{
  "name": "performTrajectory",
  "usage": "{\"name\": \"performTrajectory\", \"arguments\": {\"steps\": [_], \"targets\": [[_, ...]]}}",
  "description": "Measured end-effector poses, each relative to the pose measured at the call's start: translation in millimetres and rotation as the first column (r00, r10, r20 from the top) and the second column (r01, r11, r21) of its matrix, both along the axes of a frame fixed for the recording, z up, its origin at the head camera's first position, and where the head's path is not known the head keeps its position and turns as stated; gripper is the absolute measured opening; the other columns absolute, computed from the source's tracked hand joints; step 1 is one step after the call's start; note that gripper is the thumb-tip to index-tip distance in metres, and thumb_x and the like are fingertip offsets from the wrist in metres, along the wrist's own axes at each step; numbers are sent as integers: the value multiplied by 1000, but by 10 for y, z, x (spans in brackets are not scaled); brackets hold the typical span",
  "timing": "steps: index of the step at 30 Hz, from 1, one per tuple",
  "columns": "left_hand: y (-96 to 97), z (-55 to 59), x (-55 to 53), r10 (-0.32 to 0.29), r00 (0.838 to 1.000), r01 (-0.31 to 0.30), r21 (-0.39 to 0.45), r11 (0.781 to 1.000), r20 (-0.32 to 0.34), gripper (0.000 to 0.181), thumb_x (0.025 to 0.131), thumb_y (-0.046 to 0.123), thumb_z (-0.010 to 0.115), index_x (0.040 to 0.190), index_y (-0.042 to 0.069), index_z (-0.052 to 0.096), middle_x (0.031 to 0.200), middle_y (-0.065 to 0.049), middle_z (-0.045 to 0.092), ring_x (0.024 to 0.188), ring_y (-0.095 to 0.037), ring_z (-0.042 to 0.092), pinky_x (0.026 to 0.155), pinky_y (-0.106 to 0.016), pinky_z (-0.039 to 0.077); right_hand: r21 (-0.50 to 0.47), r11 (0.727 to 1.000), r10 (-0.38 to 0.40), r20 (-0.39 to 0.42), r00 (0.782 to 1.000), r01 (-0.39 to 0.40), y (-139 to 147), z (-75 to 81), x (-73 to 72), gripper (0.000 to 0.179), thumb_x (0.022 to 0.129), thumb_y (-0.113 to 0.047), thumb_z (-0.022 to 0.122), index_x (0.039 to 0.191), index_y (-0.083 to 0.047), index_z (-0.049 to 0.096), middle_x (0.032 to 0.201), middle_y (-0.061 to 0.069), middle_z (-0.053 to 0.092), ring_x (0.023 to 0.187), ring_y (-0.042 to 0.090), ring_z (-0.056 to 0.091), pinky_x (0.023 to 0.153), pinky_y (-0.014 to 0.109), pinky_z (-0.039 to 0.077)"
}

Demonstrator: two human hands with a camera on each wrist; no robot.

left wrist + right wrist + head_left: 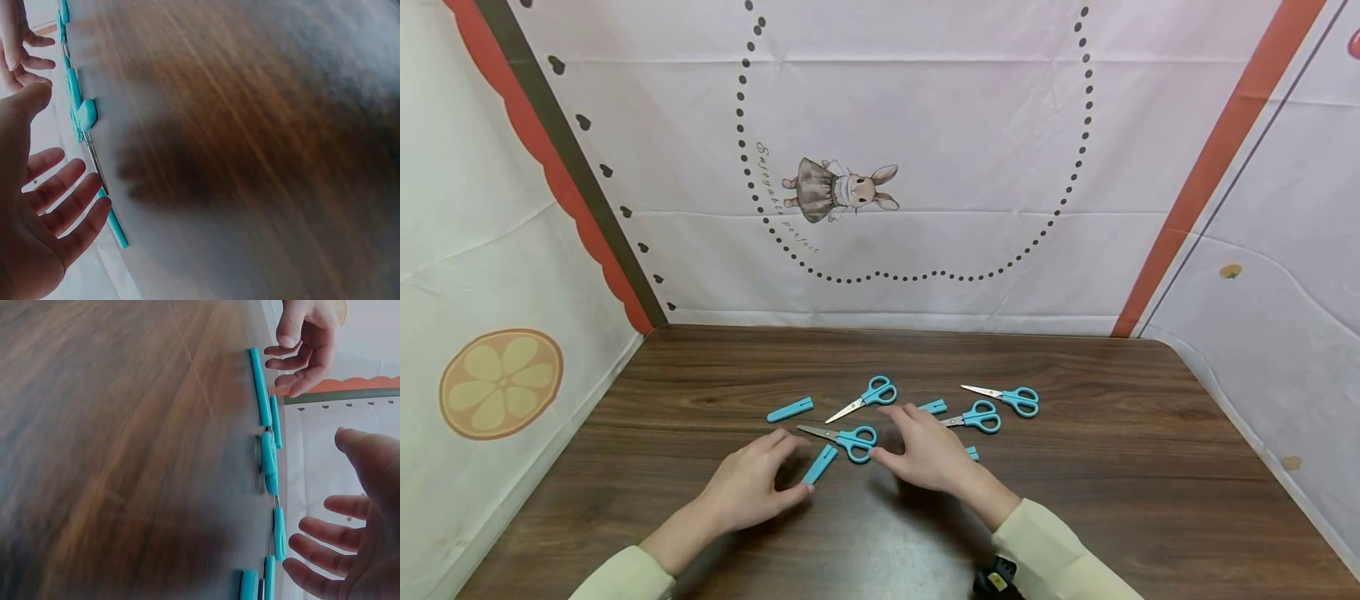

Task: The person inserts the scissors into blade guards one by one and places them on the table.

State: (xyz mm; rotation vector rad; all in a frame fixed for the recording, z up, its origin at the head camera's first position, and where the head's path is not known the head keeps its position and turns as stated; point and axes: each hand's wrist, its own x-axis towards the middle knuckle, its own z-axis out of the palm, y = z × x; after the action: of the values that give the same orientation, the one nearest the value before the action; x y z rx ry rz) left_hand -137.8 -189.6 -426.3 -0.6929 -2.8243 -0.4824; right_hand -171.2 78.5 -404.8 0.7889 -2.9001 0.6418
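Note:
My left hand (748, 487) hovers over the table with its fingers spread and holds nothing. Close by its thumb and fingers lies a blue blade cover (822, 462). My right hand (928, 450) also has loosely spread fingers, its thumb right at the handle loops of a pair of blue-handled scissors (844, 436) pointing left. Beyond its fingertips is a second pair of scissors (867, 399). Part of another blade cover (973, 453) peeks out from behind the right hand, and a third pair of scissors (967, 418) sits with its blade tips hidden there.
Another pair of scissors (1004, 395) lies farthest right, blades pointing left. Two more blade covers, one at the left (790, 409) and one behind the right hand (934, 407), lie on the brown wooden table (1112, 467). Printed white cloth (970, 167) walls the back and sides.

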Motion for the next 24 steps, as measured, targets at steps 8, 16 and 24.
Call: {"name": "performTrajectory", "arguments": {"steps": [8,16,24], "targets": [[1,-21,-1,-2,1000,2,-8,1000,-15,46,70,44,76,107,19,63,98,10,59,83,-5,56,66,-29,48,4,999,-32,11,999,31,-129,-18,19,60,82,-51,60,128,-13,52,117,8,58,103,28,58,74,44,50],[-6,-27,-5,7,1000,-6,-25,1000,30,47,69,48,74,105,21,63,94,11,58,85,-6,58,67,-30,48,-8,998,-63,17,998,63,-202,-68,19,59,81,-50,63,126,-12,54,110,7,58,92,23,58,67,39,49],[4,-37,-18,-5,999,7,-49,999,43,44,70,50,73,101,22,63,89,12,55,79,-3,53,63,-27,46,-20,996,-89,30,996,89,-275,-103,6,57,81,-49,64,123,-11,55,111,9,58,94,24,58,68,39,48]]}}
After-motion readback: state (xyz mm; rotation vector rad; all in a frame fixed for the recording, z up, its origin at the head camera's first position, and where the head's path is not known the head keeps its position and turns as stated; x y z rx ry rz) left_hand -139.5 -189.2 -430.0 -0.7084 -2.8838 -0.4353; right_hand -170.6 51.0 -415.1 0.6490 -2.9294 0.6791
